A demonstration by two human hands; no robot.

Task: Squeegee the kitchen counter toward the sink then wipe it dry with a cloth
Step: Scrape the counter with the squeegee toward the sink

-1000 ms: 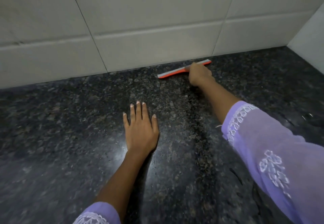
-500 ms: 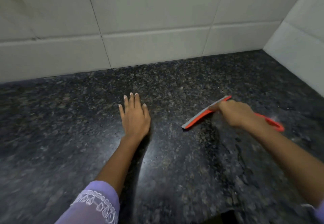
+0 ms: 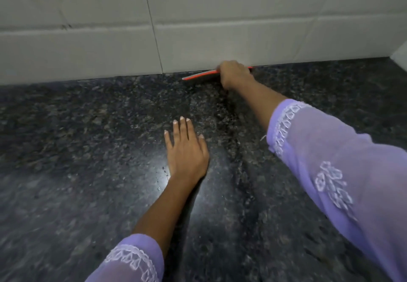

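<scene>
An orange squeegee with a grey blade lies edge-down on the dark speckled granite counter, right where the counter meets the tiled wall. My right hand is closed over its handle, arm stretched out far; the hand hides the handle and most of the blade's right half. My left hand rests flat on the counter nearer to me, palm down, fingers slightly apart, holding nothing. No sink or cloth is in view.
A white tiled wall runs along the back of the counter, and a side wall closes the far right corner. A wet sheen with small droplets shows beside my left wrist.
Half a second ago the squeegee was mid-counter, pulled toward me. My right hand has carried it back out to the wall, slightly left of its earlier spot. My left hand stays planted.
</scene>
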